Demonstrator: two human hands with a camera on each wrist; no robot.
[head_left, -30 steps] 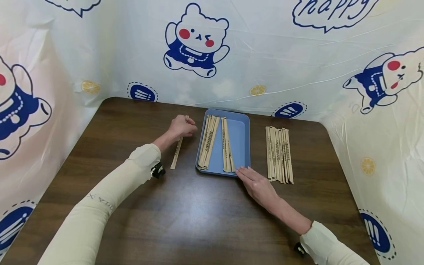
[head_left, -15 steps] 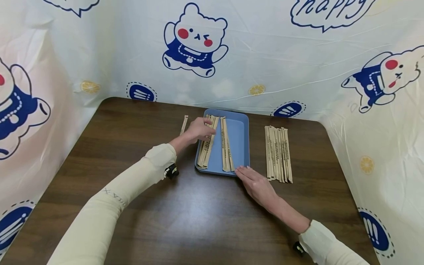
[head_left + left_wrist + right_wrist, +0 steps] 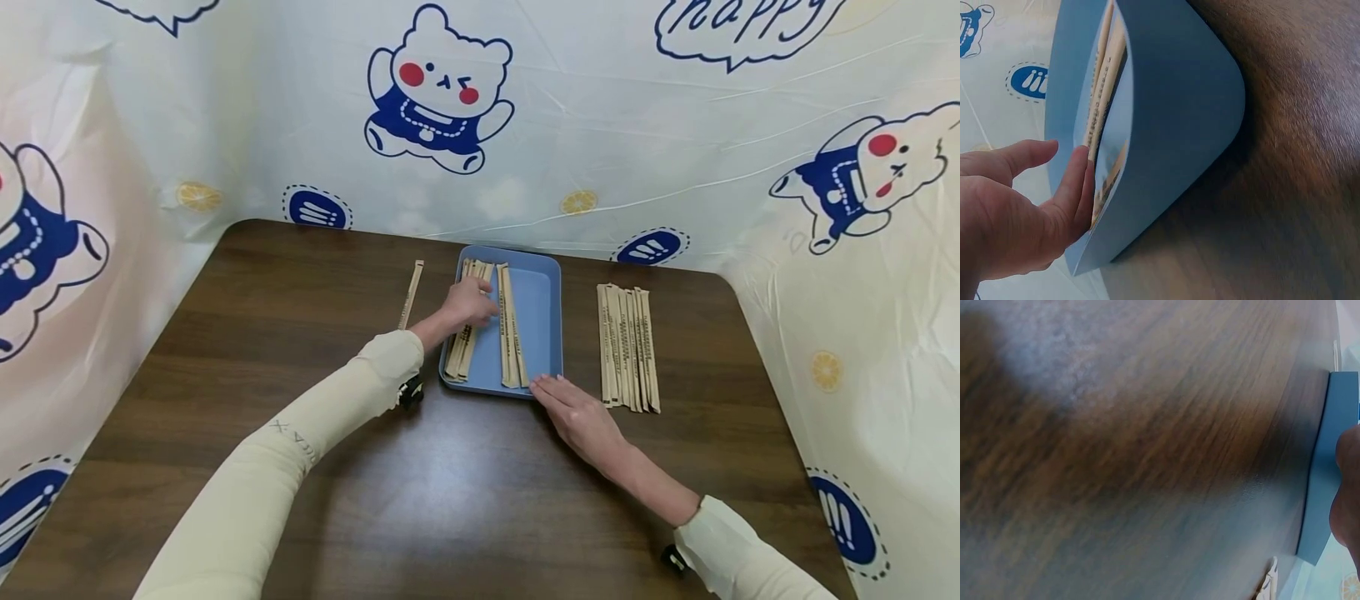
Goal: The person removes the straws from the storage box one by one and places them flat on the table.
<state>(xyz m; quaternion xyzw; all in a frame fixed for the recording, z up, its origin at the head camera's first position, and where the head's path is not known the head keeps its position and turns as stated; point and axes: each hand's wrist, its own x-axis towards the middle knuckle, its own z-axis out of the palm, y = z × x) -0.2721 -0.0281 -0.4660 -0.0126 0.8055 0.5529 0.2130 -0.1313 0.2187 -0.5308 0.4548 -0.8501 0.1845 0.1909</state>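
A blue tray holds slim sticks in printed beige paper wrappers. One group of wrapped sticks lies along its left side, and a smaller group lies near the middle. My left hand is over the left group and partly hides it, fingers toward the middle group. In the left wrist view, the thumb and fingers are apart with nothing between them; the fingertips are close to a wrapped stick. My right hand rests its straight fingers against the tray's near right corner.
Right of the tray lies a row of several wrapped sticks on the brown table. A single wrapped stick lies left of the tray, partly behind the left forearm. A printed curtain borders the table's back and sides.
My left hand has moved right, from over the single stick on the table to over the tray, leaving that stick behind. The right hand stays at the tray corner.
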